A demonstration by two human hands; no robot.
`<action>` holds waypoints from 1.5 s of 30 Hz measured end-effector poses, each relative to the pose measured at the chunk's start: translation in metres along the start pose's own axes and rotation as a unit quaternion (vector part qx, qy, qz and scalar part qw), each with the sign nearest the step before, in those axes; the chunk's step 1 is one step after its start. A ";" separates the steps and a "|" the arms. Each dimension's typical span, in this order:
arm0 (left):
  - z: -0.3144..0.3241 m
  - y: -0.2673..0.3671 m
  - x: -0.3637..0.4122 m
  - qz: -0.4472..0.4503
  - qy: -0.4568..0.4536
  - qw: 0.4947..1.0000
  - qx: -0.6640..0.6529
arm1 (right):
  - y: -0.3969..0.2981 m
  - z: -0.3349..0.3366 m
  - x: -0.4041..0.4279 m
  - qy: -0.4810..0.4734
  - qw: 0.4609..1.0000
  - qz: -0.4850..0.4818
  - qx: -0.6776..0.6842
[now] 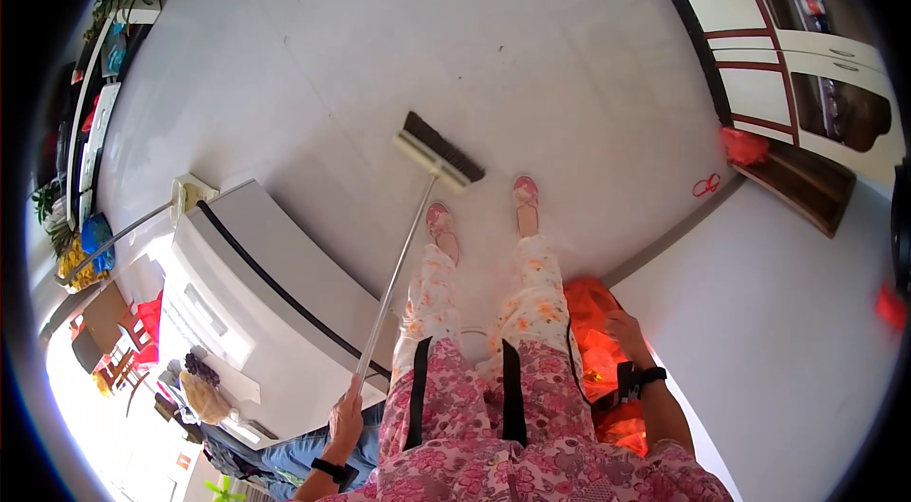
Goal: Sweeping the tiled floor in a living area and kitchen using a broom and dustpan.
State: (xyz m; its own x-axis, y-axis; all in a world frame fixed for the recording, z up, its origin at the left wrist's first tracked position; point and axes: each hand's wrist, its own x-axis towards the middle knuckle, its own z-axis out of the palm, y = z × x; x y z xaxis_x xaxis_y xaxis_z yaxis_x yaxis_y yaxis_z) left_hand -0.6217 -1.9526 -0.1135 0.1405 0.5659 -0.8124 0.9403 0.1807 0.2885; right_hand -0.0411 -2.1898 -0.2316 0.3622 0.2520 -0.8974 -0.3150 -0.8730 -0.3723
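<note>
My left hand [345,418] is closed around the upper part of a broom's metal handle [396,271]. The handle runs down and away to the broom head [435,152], which has a cream back and dark bristles. That head rests on the pale floor [398,25], just ahead of my pink shoes [526,192]. On the other side, my right hand [626,332] hangs beside orange-red plastic bags [594,331]. Its fingers look loosely curled, and whether they touch or hold a bag is unclear. Small dark specks [500,48] lie on the floor beyond the broom.
A large white appliance [263,310] stands to the left, with a long-handled tool [188,197] by its corner. At right are a cream cabinet [747,50], a brown wooden board [804,182], a wall [754,303] and a red loop [707,184] on the floor.
</note>
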 end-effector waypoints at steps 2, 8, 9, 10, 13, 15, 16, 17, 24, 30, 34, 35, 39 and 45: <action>0.004 0.002 0.008 0.000 -0.006 0.998 0.063 | -0.004 -0.004 0.010 -0.052 0.998 0.005 -0.018; 0.026 0.053 0.083 0.033 -0.001 0.990 0.135 | -0.064 0.001 0.018 -0.064 0.995 0.011 -0.079; 0.027 0.073 0.105 0.039 0.001 0.991 0.126 | -0.068 -0.004 0.020 -0.053 0.994 0.008 -0.093; 0.024 0.101 0.133 0.048 0.000 0.992 0.120 | -0.072 -0.008 0.023 -0.042 0.993 0.004 -0.107; 0.016 0.183 0.230 0.100 0.022 0.992 0.075 | -0.092 -0.031 0.030 -0.031 0.989 -0.001 -0.146; 0.001 0.231 0.299 0.130 0.050 0.990 0.011 | -0.118 -0.030 0.028 -0.025 0.989 0.006 -0.145; -0.009 0.255 0.324 0.131 0.054 0.990 -0.022 | -0.127 -0.032 0.026 -0.022 0.989 0.005 -0.146; -0.019 0.275 0.335 0.120 0.046 0.991 -0.046 | -0.135 -0.035 0.023 -0.016 0.989 0.005 -0.147; -0.046 0.225 0.273 0.111 0.125 0.980 -0.107 | -0.160 -0.041 0.031 -0.032 0.987 -0.005 -0.160; -0.004 0.099 0.086 -0.075 0.096 0.980 -0.157 | -0.160 -0.035 0.056 -0.084 0.977 0.011 -0.194; 0.050 0.046 -0.019 -0.111 0.177 0.958 -0.198 | -0.190 -0.021 0.056 -0.100 0.967 -0.021 -0.234; 0.059 0.039 -0.035 -0.158 0.183 0.950 -0.195 | -0.198 -0.017 0.056 -0.096 0.964 -0.027 -0.247; 0.085 0.003 -0.049 -0.260 0.178 0.924 -0.216 | -0.223 -0.010 0.060 -0.096 0.954 -0.048 -0.280; 0.075 -0.050 -0.005 -0.249 0.165 0.934 -0.196 | -0.247 0.011 0.047 -0.085 0.946 -0.057 -0.307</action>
State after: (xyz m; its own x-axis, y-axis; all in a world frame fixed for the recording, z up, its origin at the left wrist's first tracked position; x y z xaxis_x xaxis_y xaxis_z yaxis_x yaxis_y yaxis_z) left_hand -0.6461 -2.0249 -0.1614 -0.4481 0.5390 -0.7132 0.6684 0.7318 0.1331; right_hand 0.0440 -1.9579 -0.1841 0.2008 0.3776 -0.9039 0.3048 -0.9010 -0.3087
